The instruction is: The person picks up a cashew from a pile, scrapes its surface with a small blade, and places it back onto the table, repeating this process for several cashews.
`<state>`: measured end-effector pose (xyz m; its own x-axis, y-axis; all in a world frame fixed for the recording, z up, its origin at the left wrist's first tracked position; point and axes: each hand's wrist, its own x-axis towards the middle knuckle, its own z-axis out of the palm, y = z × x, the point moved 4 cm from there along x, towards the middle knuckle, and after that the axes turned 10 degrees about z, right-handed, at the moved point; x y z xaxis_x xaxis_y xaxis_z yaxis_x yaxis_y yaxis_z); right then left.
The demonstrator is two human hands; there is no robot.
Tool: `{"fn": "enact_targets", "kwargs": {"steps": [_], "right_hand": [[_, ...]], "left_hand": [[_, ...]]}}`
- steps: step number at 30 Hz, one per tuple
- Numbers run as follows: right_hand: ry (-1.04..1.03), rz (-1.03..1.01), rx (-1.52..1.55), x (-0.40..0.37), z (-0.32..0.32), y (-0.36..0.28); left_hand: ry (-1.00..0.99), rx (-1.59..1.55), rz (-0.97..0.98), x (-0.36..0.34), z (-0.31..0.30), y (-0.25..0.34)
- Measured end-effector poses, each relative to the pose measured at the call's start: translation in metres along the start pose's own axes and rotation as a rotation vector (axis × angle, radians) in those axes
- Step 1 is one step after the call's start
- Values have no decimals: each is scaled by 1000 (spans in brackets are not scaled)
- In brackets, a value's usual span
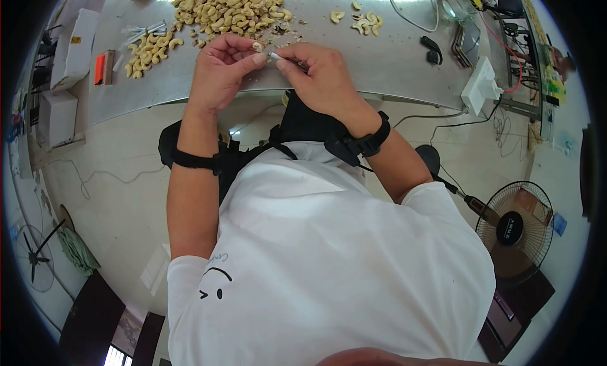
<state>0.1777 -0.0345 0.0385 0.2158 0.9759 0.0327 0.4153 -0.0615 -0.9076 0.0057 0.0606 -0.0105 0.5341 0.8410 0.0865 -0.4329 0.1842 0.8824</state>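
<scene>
My left hand point(222, 72) pinches a single cashew nut point(257, 46) between thumb and fingertips, just above the near edge of the metal table point(392, 62). My right hand point(316, 72) grips a small metal tool point(275, 55) whose tip touches the nut. Both hands meet over the table in front of a big heap of cashews point(231, 12). A black strap sits on each wrist.
A smaller group of cashews point(148, 49) lies at the left, a few more point(363, 21) at the right. A white box point(76, 46) and an orange item point(99, 68) stand far left. Cables, a white power strip point(480, 84) and a floor fan point(512, 230) are on the right.
</scene>
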Motion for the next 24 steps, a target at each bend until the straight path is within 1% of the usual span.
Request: {"fn": "enact_targets", "kwargs": {"steps": [4,7,11,13,16,17,18,19,21,23,24], "right_hand": [[-2,34,6,1,0,-1],[155,17,-7,5,0,8],[82,7,14,3,-1,4],[24,25,7,3,-1,1],[18,1,45,0,3,-2],[-7,4,21,-1,8,-1],[-8,6,-17,-3,11,3],[16,6,-74,0,6,8],[54,-42,-112,-1,1,5],[166,-89,-73,-1,-4,5],[184,-83,-70,-3,-4,6]], "left_hand": [[-4,-10,1,0,0,0],[-25,4,-14,-1,0,-1],[-12,-23,-8,-1,0,1],[-7,25,-12,2,-2,0],[47,66,-19,-4,-2,-1],[52,74,-14,-1,1,0],[88,152,-33,-3,-1,-1],[98,217,-37,-3,-4,-2],[25,39,-5,-1,5,-2],[-1,70,-37,-4,7,2],[8,52,-52,-3,5,2]]}}
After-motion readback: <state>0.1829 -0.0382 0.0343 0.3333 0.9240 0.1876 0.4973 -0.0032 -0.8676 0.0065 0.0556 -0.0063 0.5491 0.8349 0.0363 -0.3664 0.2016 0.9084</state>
